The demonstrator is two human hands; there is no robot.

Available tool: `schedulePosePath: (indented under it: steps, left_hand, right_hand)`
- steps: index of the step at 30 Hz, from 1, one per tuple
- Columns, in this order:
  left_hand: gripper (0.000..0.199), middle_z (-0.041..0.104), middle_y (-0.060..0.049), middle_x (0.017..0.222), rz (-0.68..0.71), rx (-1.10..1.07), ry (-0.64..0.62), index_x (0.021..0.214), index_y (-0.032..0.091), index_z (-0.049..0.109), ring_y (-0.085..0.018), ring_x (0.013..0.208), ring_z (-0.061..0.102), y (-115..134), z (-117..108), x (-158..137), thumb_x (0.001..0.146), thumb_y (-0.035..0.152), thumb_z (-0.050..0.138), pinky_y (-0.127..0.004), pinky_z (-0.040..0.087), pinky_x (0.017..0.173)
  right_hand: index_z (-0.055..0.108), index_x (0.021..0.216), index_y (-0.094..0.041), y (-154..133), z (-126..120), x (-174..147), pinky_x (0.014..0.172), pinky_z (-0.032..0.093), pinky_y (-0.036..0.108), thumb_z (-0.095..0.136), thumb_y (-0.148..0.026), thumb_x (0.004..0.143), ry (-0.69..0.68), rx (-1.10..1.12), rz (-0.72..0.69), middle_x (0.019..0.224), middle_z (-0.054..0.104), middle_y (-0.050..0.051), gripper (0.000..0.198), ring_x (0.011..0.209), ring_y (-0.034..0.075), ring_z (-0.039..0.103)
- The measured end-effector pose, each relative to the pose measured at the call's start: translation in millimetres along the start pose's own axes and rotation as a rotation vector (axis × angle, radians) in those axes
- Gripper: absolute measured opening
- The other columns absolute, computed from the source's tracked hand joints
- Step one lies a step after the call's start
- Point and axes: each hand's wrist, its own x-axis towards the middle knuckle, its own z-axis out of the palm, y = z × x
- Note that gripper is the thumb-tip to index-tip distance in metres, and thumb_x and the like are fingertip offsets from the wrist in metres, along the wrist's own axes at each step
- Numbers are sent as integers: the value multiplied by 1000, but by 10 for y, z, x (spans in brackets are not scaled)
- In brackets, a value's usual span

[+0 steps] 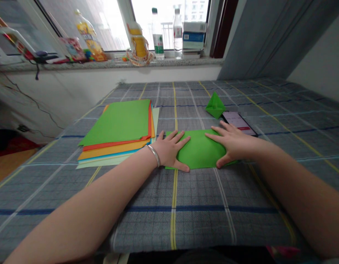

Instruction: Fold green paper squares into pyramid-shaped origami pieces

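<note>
A green sheet of paper (201, 150) lies in front of me on the plaid tablecloth, wider than it is deep. Spread across its left end is my left hand (172, 148), fingers apart and a silver bangle at the wrist. My right hand (227, 143) presses on the right end, its fingers also spread. Both palms hide parts of the paper's ends. Behind my right hand stands a folded green paper shape (215, 106) with pointed sides. A phone (239, 123) with a lit screen lies just beyond that hand's fingers.
To the left lies a stack of coloured paper (120, 123), green on top. The plaid tablecloth (147, 227) covers the table. Along the windowsill (111, 65) stand two clear bottles (158, 40), a yellow bottle (89, 36), a yellow cup (139, 42) and boxes (194, 36).
</note>
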Motion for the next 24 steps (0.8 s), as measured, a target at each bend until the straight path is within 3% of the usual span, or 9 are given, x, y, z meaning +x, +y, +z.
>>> schedulePosePath:
  steps: [6,10,24]
  left_hand:
    - [120,15,-15,160,-14,19,-37,155,24,17,-43,145,19,-83,-33,-51,60,84,60,-64,16,112]
    - [130,9,-15,161,-73,16,-115,156,23,8,-44,145,17,-135,-70,-99,55,82,66,-67,19,110]
    - [138,1,-28,157,-94,22,-151,155,14,3,-43,147,9,-157,-45,-96,54,85,63,-65,10,113]
  right_hand:
    - [42,147,-31,189,71,-82,105,22,73,73,-79,43,17,-20,50,157,32,14,119,143,52,12]
    - [44,147,-30,225,65,-95,110,16,70,73,-80,41,4,-47,70,156,33,13,120,143,52,12]
    - [42,148,-28,151,-10,-103,111,20,67,79,-71,44,-41,21,66,159,27,12,118,145,49,6]
